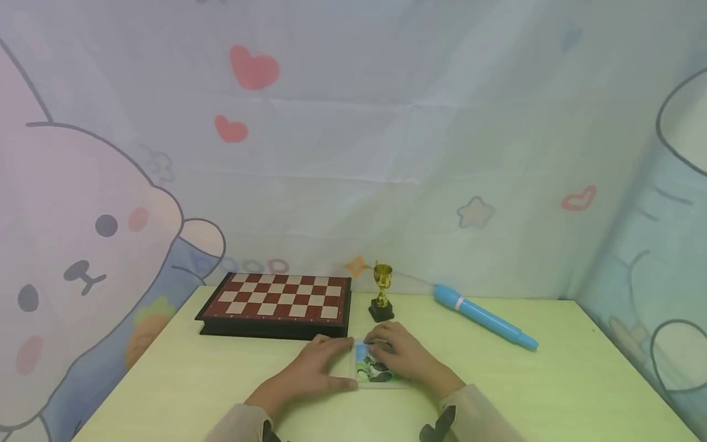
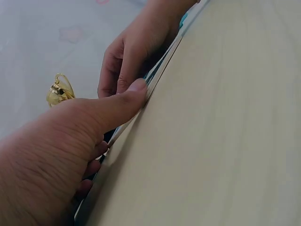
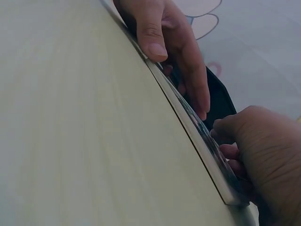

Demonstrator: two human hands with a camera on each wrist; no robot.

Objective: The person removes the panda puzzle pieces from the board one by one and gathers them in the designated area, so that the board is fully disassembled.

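Note:
A small square picture board (image 1: pixel 373 363) with a pale rim lies flat on the table, showing blue, green and black print. My left hand (image 1: pixel 317 368) holds its left side between thumb and fingers, the thumb at the near corner and the forefinger at the far one. In the left wrist view, the left thumb (image 2: pixel 124 106) rests along the near rim. Over the right part of the picture, my right hand (image 1: pixel 405 350) touches the board with loosely bent fingers. In the right wrist view, the fingertips (image 3: pixel 230 151) of this hand are partly hidden behind the raised rim.
Behind my left hand lies a red and white chessboard case (image 1: pixel 282 301) with black sides. A gold trophy cup (image 1: pixel 382 285) on a black base stands just beyond the board. Farther right is a large blue pen-shaped object (image 1: pixel 486 318). A printed cloth (image 1: pixel 353 153) hangs behind the table (image 1: pixel 552 380).

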